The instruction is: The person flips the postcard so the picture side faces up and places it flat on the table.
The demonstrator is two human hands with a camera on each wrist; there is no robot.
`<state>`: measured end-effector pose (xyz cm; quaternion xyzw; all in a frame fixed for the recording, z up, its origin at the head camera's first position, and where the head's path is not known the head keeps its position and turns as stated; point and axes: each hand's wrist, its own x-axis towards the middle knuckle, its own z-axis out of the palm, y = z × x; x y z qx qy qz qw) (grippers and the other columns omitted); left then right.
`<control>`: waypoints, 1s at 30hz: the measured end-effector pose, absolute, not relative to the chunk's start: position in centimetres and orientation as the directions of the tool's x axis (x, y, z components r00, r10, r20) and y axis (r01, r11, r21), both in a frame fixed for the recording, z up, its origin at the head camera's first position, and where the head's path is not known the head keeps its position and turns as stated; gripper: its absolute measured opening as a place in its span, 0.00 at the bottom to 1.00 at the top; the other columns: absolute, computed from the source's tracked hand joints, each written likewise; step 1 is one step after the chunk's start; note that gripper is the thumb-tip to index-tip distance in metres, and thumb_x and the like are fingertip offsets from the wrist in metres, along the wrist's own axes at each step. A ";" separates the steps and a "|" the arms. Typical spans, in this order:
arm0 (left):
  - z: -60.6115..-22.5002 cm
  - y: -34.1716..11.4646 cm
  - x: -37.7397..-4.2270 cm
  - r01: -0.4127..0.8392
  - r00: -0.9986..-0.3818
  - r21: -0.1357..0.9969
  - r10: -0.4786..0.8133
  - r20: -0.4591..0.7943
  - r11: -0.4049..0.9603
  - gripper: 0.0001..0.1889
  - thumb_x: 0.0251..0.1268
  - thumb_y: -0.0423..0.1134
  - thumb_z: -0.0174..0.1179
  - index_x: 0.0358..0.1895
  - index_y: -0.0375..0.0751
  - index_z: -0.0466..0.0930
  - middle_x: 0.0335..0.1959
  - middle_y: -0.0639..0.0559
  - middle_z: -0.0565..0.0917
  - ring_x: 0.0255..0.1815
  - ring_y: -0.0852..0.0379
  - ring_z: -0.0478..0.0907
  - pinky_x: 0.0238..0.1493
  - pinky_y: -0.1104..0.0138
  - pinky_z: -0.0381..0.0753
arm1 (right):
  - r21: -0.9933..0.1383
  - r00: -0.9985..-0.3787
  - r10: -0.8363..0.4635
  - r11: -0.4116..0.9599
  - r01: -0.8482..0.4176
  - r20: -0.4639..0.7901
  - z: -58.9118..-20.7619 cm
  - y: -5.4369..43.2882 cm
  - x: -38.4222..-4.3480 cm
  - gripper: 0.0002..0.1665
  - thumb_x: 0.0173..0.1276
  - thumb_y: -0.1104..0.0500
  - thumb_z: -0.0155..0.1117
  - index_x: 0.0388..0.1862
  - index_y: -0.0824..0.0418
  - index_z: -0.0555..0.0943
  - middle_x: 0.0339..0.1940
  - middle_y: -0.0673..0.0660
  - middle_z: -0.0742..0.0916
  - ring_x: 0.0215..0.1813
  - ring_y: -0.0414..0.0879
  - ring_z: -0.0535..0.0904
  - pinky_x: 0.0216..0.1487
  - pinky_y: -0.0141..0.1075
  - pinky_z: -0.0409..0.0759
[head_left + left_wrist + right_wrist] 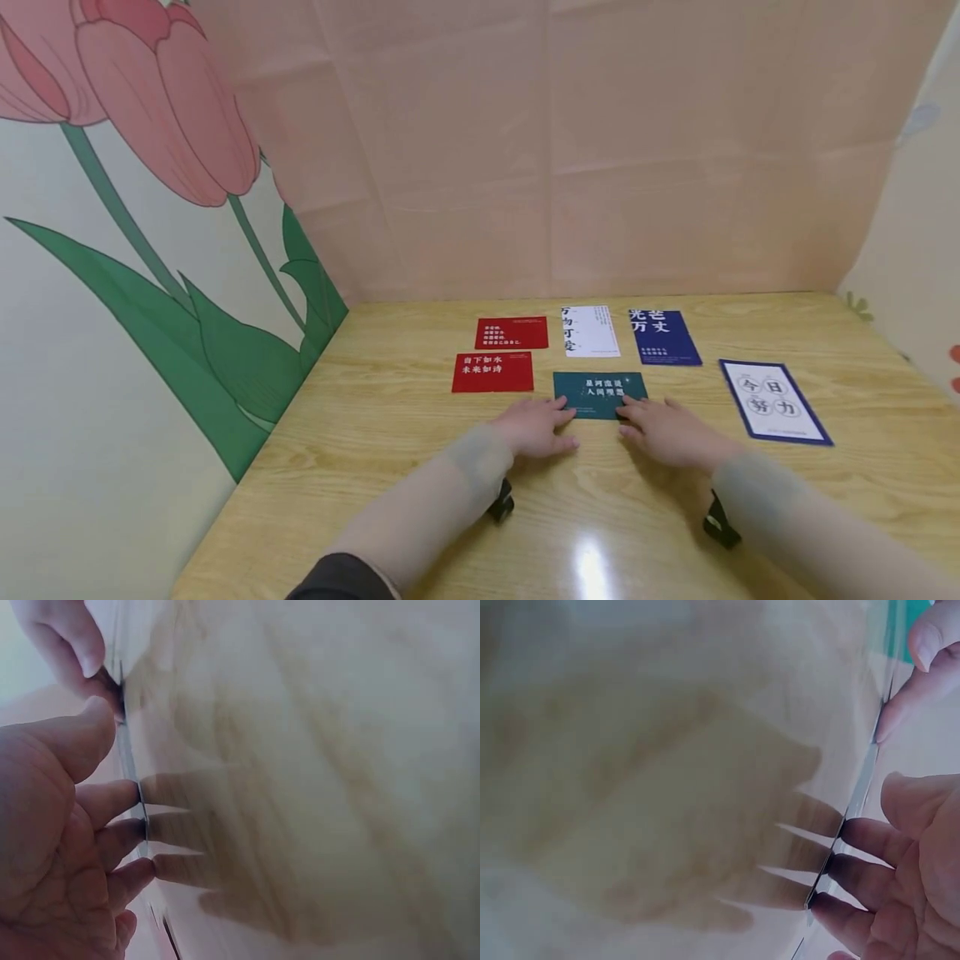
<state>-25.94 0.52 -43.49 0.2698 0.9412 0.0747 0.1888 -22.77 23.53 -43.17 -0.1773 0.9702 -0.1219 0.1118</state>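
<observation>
A dark green card point(600, 400) with white printed characters lies flat on the wooden table. My left hand point(534, 427) rests its fingertips on the card's left edge, fingers extended. On the opposite edge, the fingertips of my right hand point(673, 433) touch the card in the same way. Seen from the left wrist, the left fingers point(112, 801) meet the glossy tabletop, with the other hand beyond. The right wrist view gives the right fingers point(866, 879) spread against the surface, with reflections below; the card is seen edge-on at most there.
Two red cards, one farther back point(512, 332) and one nearer point(492, 377), lie to the left. Behind are a white card point(592, 333) and a navy card point(666, 340). A blue-bordered white card point(776, 402) lies at right. A pink cloth point(555, 150) hangs behind the table point(360, 425).
</observation>
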 end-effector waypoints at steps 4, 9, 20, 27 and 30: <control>-43.2 0.7 -26.1 0.462 -0.790 0.258 0.526 -0.316 0.848 0.33 0.62 0.66 0.53 0.71 0.70 0.61 0.73 0.67 0.59 0.74 0.58 0.53 0.72 0.56 0.54 | -0.280 -0.911 -0.361 0.912 -0.300 -0.198 -43.0 23.7 -23.4 0.28 0.76 0.47 0.49 0.67 0.61 0.71 0.70 0.66 0.69 0.70 0.67 0.60 0.67 0.66 0.46; -42.8 0.7 -26.1 0.455 -0.791 0.268 0.524 -0.317 0.849 0.32 0.63 0.67 0.51 0.71 0.70 0.60 0.74 0.68 0.58 0.75 0.58 0.52 0.72 0.56 0.53 | -0.275 -0.906 -0.367 0.912 -0.305 -0.212 -42.6 23.7 -23.7 0.28 0.76 0.47 0.49 0.66 0.61 0.72 0.70 0.67 0.69 0.70 0.68 0.61 0.66 0.67 0.46; -43.3 0.6 -26.1 0.453 -0.789 0.263 0.521 -0.327 0.852 0.32 0.63 0.67 0.50 0.71 0.70 0.60 0.74 0.67 0.58 0.75 0.58 0.52 0.72 0.57 0.53 | -0.257 -0.904 -0.357 0.920 -0.296 -0.234 -42.5 23.4 -23.8 0.27 0.76 0.47 0.49 0.65 0.60 0.74 0.69 0.66 0.71 0.70 0.67 0.62 0.67 0.67 0.47; -43.3 0.5 -26.1 0.452 -0.788 0.274 0.524 -0.324 0.849 0.32 0.64 0.67 0.50 0.71 0.70 0.59 0.74 0.68 0.57 0.75 0.59 0.51 0.72 0.57 0.52 | -0.249 -0.905 -0.362 0.919 -0.306 -0.223 -42.4 23.3 -23.9 0.25 0.76 0.48 0.49 0.64 0.61 0.75 0.68 0.67 0.71 0.69 0.67 0.63 0.66 0.67 0.49; -43.3 0.5 -26.1 0.454 -0.786 0.278 0.527 -0.323 0.847 0.32 0.64 0.66 0.50 0.72 0.69 0.60 0.74 0.68 0.57 0.75 0.59 0.51 0.72 0.57 0.52 | -0.252 -0.905 -0.361 0.919 -0.304 -0.226 -42.3 23.4 -23.9 0.25 0.76 0.49 0.49 0.64 0.61 0.75 0.68 0.68 0.72 0.69 0.67 0.63 0.66 0.67 0.49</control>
